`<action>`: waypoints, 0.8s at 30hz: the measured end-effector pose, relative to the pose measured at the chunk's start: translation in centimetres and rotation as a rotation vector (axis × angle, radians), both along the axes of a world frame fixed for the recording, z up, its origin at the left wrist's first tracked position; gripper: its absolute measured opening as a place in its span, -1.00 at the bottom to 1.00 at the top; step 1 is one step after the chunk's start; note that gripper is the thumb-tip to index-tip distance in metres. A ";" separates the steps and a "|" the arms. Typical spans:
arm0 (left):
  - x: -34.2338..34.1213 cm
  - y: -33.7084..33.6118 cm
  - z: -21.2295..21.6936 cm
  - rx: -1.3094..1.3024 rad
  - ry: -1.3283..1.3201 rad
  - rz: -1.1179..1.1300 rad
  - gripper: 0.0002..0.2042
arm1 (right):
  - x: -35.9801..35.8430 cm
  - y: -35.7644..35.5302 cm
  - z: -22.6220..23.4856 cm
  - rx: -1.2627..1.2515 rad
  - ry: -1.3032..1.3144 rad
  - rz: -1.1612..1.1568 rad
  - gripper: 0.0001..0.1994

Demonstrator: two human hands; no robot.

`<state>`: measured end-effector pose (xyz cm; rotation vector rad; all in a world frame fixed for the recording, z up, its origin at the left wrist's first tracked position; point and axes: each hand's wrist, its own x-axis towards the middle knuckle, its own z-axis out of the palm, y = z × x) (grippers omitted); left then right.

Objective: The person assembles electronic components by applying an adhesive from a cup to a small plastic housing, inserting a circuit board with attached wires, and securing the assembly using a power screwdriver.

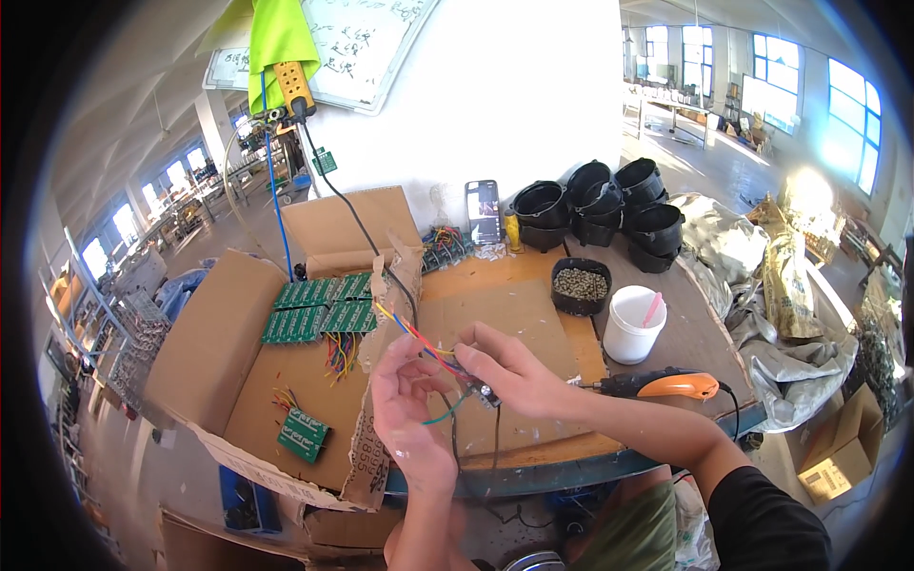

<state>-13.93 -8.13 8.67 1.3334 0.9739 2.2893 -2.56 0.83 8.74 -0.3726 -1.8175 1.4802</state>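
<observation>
Red, yellow and blue strands fan upward from a wire bundle (pixel 411 329) held just right of the frame's centre, above a cardboard-covered workbench (pixel 533 328). At the bundle's lower end, close under the right hand (pixel 519 369), sits a small dark component (pixel 488 394); a green wire (pixel 440 417) bows out below, toward the left palm. The piece looks light and springy, its thin leads easily bent and, in all likelihood, weakest where they meet the component. The gathered strands near that end, or the component's solid body, would seem the surest place to take hold; a tug on one lone lead looks risky.

The right forearm reaches in from the lower right, slanting up and leftward from a black sleeve, wrist nearly straight, thumb and forefinger pinched on the strands. The left hand (pixel 405 404) rises almost upright from the lower edge, palm turned inward, fingers half curled beside the bundle; whether their tips press on it cannot be told.

At left, an open carton (pixel 214 352) bears green circuit boards (pixel 322 309). At right lie an orange-and-black hand tool (pixel 678 384) and, above it, a white tub (pixel 630 333).
</observation>
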 end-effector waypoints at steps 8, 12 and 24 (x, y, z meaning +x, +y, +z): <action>0.9 -0.8 0.5 -0.083 -0.026 -0.110 -0.65 | 0.2 -1.0 0.5 0.022 -0.042 -0.076 -0.67; 1.8 -1.0 0.0 -0.183 -0.007 -0.032 -0.83 | 0.1 -0.7 0.4 -0.086 0.048 -0.171 -0.68; 0.3 -0.2 -0.1 -0.255 -0.350 0.059 -0.82 | -0.1 -1.3 -0.7 0.047 -0.042 0.000 -0.66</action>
